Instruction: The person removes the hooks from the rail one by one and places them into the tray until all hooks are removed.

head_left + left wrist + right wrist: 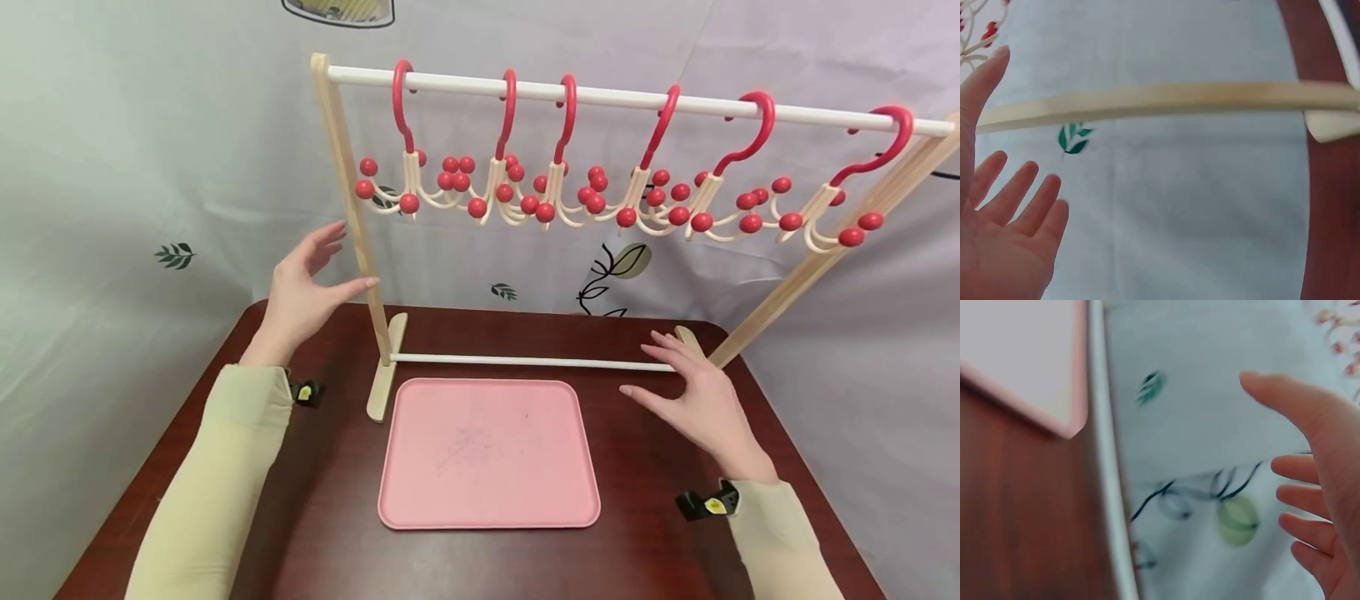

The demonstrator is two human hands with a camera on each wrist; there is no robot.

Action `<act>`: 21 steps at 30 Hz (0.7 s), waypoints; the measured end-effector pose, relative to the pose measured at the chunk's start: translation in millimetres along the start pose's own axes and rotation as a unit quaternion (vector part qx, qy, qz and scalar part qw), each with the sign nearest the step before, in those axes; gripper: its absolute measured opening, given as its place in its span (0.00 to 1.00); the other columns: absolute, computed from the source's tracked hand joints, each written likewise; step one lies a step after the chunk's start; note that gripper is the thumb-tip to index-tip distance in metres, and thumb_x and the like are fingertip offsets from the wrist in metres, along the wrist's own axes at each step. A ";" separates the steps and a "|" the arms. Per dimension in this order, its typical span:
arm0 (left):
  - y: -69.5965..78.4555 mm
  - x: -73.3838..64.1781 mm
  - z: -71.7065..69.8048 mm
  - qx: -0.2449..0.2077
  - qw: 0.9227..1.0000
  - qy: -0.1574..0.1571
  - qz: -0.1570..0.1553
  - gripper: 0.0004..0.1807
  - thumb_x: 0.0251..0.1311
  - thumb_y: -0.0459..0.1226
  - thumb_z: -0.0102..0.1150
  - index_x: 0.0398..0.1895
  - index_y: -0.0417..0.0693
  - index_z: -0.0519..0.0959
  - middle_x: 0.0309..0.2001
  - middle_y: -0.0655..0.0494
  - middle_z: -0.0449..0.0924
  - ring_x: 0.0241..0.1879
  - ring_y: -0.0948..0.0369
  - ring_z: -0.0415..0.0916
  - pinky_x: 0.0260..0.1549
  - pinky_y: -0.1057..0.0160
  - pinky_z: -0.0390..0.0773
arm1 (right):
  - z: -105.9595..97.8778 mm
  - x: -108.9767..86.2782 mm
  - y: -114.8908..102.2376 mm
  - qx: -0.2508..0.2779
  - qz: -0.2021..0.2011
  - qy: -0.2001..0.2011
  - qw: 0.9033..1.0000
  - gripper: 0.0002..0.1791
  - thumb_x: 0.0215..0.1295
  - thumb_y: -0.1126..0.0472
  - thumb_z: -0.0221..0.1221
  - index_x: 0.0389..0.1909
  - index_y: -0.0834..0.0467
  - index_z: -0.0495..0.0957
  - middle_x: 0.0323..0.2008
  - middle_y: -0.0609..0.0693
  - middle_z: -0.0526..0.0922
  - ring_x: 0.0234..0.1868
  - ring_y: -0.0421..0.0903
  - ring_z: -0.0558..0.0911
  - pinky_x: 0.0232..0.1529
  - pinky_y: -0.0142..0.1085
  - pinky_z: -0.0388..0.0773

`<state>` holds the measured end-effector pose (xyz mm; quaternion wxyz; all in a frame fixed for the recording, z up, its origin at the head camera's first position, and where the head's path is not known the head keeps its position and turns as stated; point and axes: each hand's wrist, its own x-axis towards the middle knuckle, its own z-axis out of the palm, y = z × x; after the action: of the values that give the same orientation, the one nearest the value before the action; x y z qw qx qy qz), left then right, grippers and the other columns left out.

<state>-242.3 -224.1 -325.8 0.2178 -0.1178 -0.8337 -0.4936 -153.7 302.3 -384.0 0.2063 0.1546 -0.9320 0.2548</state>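
A wooden rack with a white top rail (457, 84) stands at the back of the table. Several small hangers with red hooks (507, 117) and red-tipped prongs hang from the rail. My left hand (303, 287) is at the rack's left post (352, 200), thumb and fingers spread apart, holding nothing. In the left wrist view that post (1166, 100) passes beyond the spread fingers (1038, 206); whether the thumb touches it I cannot tell. Near the right end of the white lower bar (525, 361), my right hand (697, 400) hovers with its thumb and fingers apart, holding nothing.
A pink rectangular tray (487, 450) lies on the dark red table (330, 500) in front of the rack. The rack's left foot (381, 392) stands close to the tray's left edge. Behind hangs a pale cloth (217, 150) with leaf prints.
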 end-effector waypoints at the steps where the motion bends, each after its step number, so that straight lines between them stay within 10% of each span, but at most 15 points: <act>1: 3.0 3.7 0.7 -0.017 1.000 -0.003 -0.008 0.45 0.51 0.42 0.81 0.74 0.55 0.70 0.68 0.54 0.73 0.66 0.55 0.72 0.66 0.60 0.68 | -4.3 2.8 -5.0 0.014 -0.010 0.018 1.000 0.37 0.47 0.46 0.81 0.59 0.53 0.83 0.65 0.49 0.78 0.69 0.53 0.71 0.65 0.47 0.71; 7: 8.6 16.4 4.7 -0.098 0.993 -0.021 -0.060 0.39 0.58 0.42 0.76 0.73 0.55 0.71 0.65 0.49 0.75 0.62 0.52 0.76 0.59 0.54 0.77 | -36.6 17.4 -32.4 0.070 -0.058 0.117 0.989 0.34 0.42 0.65 0.83 0.56 0.49 0.86 0.55 0.45 0.85 0.57 0.36 0.80 0.52 0.20 0.70; 21: 5.8 21.2 11.2 -0.164 0.984 -0.014 -0.070 0.24 0.66 0.42 0.69 0.64 0.49 0.78 0.54 0.54 0.83 0.50 0.62 0.82 0.49 0.64 0.82 | -112.3 38.1 -79.4 0.138 -0.040 0.258 0.956 0.21 0.53 0.73 0.75 0.50 0.68 0.85 0.48 0.58 0.87 0.54 0.40 0.83 0.61 0.31 0.73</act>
<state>-261.2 -211.9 -315.8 0.1488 -0.1002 -0.7505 -0.6361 -121.2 290.5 -245.6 0.4262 0.1483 -0.7960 0.4033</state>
